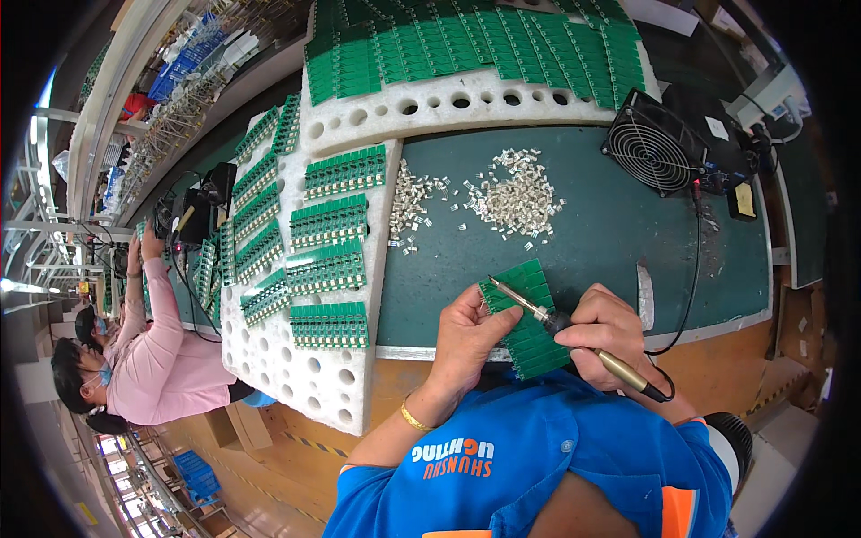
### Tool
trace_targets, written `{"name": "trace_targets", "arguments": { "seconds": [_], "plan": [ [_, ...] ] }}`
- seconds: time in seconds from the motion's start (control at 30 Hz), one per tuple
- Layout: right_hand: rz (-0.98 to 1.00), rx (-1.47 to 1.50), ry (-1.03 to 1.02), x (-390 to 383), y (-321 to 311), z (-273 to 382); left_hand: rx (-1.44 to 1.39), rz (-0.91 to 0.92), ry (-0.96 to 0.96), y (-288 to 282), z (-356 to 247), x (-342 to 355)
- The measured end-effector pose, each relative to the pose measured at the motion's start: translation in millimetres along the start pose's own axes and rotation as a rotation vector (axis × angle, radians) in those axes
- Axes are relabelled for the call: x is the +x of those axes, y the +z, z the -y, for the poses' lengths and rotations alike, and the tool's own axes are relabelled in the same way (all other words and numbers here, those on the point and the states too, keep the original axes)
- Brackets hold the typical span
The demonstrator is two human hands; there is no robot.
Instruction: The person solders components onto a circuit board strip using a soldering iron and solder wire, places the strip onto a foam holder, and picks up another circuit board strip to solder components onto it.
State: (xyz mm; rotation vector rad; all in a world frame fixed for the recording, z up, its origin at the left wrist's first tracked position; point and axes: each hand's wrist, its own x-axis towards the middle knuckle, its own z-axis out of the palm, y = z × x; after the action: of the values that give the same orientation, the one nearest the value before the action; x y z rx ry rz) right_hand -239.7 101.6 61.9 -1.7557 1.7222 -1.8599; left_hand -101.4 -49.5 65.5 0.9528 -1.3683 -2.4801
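Note:
My left hand [471, 336] grips a green circuit board panel [541, 345] by its left edge, thumb across its face. The panel is tilted just above the near edge of the green table. In my right hand [603, 334] is a soldering iron [621, 370], its fingers wrapped round the handle. The iron's metal tip points up and left, over the panel's upper left corner; whether it touches the board I cannot tell. A cable runs from the handle's end toward the right side of the table. Beyond the panel lies a pile of small white connectors [520, 199].
White foam boards [309, 372] at the left carry rows of panels fitted with white parts [329, 325]. More green panels [466, 45] cover the foam at the back. A black fan [652, 148] stands at the right, and a pale strip [645, 296] lies below it. A co-worker in pink [170, 368] sits at left.

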Motion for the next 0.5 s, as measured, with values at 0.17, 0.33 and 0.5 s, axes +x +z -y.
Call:
{"name": "trace_targets", "arguments": {
  "seconds": [0.17,0.33,0.5],
  "plan": [
    [-0.005,0.002,-0.007,-0.1,3.5,-1.5,0.009,0.006,0.016,0.3,-0.3,-0.2],
    [-0.004,0.002,-0.003,0.0,5.1,-1.3,0.024,0.004,0.045,2.3,0.7,0.3],
    [-0.010,-0.022,-0.024,0.9,4.3,-1.2,0.018,0.001,0.032,1.5,1.2,1.1]
  ]
}}
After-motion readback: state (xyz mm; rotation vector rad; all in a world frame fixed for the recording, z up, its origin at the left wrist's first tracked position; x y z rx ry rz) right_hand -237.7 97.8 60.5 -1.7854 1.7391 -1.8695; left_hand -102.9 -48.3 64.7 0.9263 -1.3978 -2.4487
